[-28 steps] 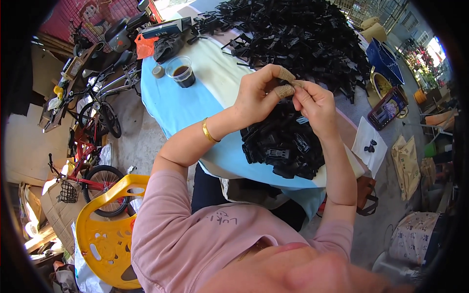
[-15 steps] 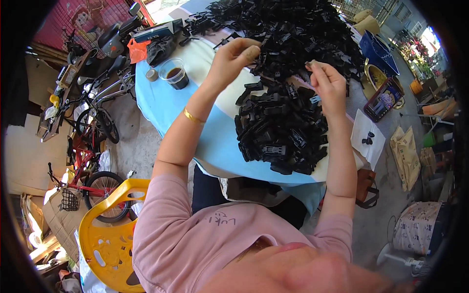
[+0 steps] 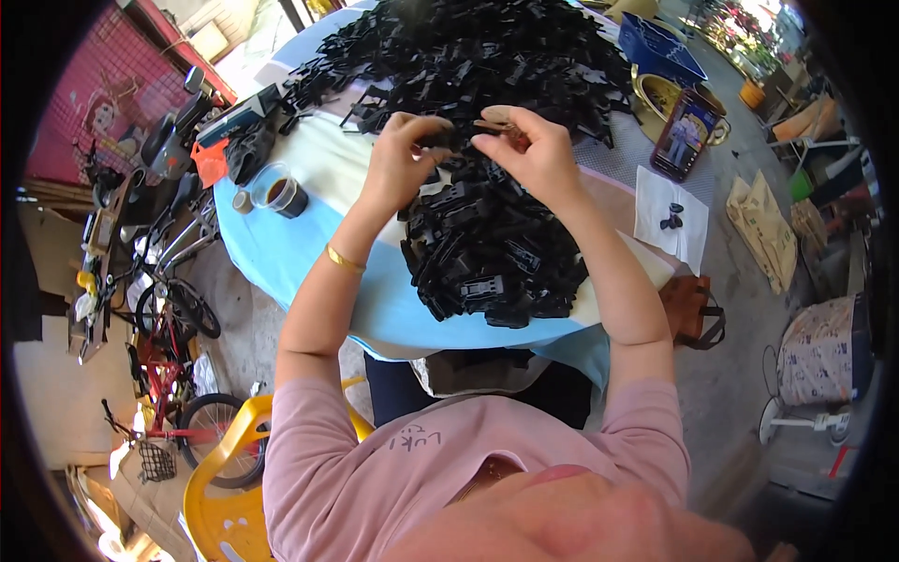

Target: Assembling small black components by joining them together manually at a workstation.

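Both hands are raised over the table, fingertips facing each other across a small gap. The fingers of my left hand [image 3: 405,161], with a gold bangle on its wrist, are curled around a small black plastic piece [image 3: 436,140]. My right hand [image 3: 538,157] is closed in a pinch, thumb below and fingers above; what sits between its fingertips is too small and dark to make out. Just below the hands is a heap of black plastic parts [image 3: 496,253]. Beyond them spreads a larger pile of similar black parts [image 3: 468,61].
A clear cup of dark liquid [image 3: 283,192] stands at the left beside a small round lid [image 3: 243,201]. To the right are a propped phone [image 3: 688,136], a white paper [image 3: 655,225] with small black bits, a gold pot [image 3: 646,94] and a blue basket [image 3: 660,49].
My hands have come closer together, the right one moving left toward the left hand. The view has shifted, so the table things appear farther left.
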A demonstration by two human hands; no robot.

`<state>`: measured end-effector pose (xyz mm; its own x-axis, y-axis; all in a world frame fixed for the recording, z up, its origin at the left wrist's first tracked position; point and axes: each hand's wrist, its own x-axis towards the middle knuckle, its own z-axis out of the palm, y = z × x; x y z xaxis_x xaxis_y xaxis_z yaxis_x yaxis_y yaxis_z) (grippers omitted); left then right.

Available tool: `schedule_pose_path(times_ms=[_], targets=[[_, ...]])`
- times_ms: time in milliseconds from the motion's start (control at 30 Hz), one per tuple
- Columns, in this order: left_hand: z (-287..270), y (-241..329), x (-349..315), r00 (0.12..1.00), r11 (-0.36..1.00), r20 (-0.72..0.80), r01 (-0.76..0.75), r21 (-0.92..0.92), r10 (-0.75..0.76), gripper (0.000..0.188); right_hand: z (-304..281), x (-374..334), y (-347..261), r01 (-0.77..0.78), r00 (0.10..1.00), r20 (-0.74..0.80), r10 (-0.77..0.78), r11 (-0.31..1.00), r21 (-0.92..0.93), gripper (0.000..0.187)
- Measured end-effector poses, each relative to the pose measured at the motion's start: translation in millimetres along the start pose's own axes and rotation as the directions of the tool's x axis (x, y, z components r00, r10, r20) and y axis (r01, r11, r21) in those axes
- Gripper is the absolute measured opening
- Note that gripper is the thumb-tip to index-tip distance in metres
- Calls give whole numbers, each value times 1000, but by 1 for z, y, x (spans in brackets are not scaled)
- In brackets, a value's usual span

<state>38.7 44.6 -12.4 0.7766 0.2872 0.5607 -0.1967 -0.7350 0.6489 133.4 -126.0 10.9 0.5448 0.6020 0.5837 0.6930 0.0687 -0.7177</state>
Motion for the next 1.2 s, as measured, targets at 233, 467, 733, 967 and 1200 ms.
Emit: schedule_pose_path(times_ms=[233, 467, 733, 967, 1200], targets=[[0, 33, -6, 995, 996, 54, -88, 11, 87, 33, -2, -1, -8, 400, 902, 203, -381, 915, -59, 17], [-9, 28, -8, 966, 752, 235, 234, -616, -109, 43, 6, -8, -23, 408, 893, 229, -389, 912, -42, 11], [-20, 47, -4, 900, 381, 389, 436, -815, -197, 44, 6, -3, -12, 436, 885, 120, -449, 892, 122, 9], [-11, 40, -12, 988, 878, 130, 135, -460, -84, 43, 6, -8, -26, 477, 877, 61, -476, 879, 2, 9], [-21, 41, -8, 931, 398, 359, 354, -846, -65, 44, 3, -6, -28, 454, 888, 42, -458, 888, 78, 7]])
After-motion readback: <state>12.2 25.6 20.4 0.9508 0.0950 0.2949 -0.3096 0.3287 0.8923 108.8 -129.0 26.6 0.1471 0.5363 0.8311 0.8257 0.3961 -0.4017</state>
